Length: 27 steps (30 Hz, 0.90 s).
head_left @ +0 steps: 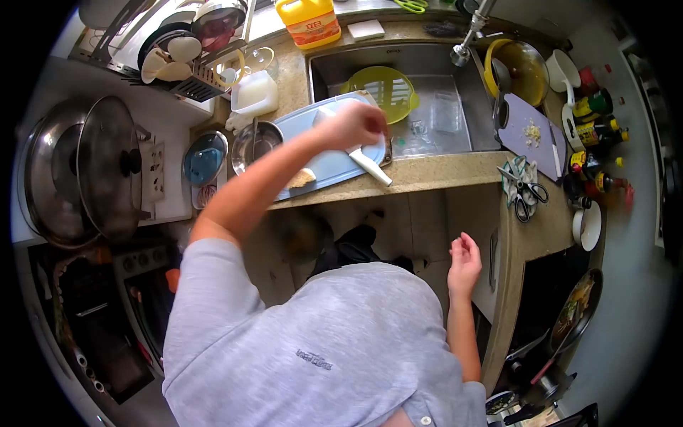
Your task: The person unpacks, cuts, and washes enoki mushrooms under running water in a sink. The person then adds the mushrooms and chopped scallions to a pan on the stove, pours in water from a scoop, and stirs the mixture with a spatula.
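My left hand (pixel 352 126) is over the blue cutting board (pixel 288 127) at the sink's left edge, fingers curled together; anything inside them is hidden. Beneath and beside it lies a knife with a white handle (pixel 370 167), its handle reaching past the board's front edge. A pale piece of food (pixel 302 178) sits on the board's near side. To the left stands a steel bowl (pixel 245 146). My right hand (pixel 464 267) hangs near the cabinet front, right of my body, with fingers loosely bent, partly apart and nothing visible in them.
A green-yellow colander (pixel 405 96) sits in the sink (pixel 427 146) under the faucet (pixel 461 54). On the right are a purple board (pixel 523 121) with chopped bits, scissors on a cloth (pixel 523 188), bottles (pixel 594 133) and a white bowl (pixel 587 226). A yellow jug (pixel 308 25) stands behind.
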Each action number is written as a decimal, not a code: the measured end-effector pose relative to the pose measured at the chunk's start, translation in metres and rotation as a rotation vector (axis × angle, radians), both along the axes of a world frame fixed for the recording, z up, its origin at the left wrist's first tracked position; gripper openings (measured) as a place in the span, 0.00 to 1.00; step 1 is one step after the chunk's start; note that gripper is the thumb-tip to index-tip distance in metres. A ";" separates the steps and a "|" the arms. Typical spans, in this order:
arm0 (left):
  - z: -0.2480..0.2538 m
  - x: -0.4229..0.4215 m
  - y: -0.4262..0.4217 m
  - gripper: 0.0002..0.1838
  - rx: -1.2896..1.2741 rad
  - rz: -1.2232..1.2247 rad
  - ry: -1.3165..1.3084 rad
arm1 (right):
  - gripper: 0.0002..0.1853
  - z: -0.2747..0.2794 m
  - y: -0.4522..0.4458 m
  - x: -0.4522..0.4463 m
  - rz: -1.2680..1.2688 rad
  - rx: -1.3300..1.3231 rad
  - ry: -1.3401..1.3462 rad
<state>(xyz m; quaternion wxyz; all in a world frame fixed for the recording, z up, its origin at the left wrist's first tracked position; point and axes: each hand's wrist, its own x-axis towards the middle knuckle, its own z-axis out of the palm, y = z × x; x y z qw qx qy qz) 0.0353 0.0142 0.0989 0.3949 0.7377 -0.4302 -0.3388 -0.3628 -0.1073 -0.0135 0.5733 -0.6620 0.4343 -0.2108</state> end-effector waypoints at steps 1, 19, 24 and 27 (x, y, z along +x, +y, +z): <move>-0.006 -0.037 -0.024 0.08 -0.062 -0.107 0.010 | 0.18 0.013 0.001 0.004 -0.013 0.000 -0.002; -0.113 -0.060 0.146 0.43 0.848 0.363 -0.708 | 0.18 0.171 -0.230 -0.343 -1.052 -0.671 0.060; -0.114 -0.052 0.142 0.35 0.842 0.381 -0.685 | 0.39 0.122 -0.318 -0.458 -0.444 -0.606 1.532; -0.109 -0.051 0.146 0.31 0.731 0.384 -0.682 | 0.38 0.159 -0.256 -0.360 -0.646 -0.936 1.406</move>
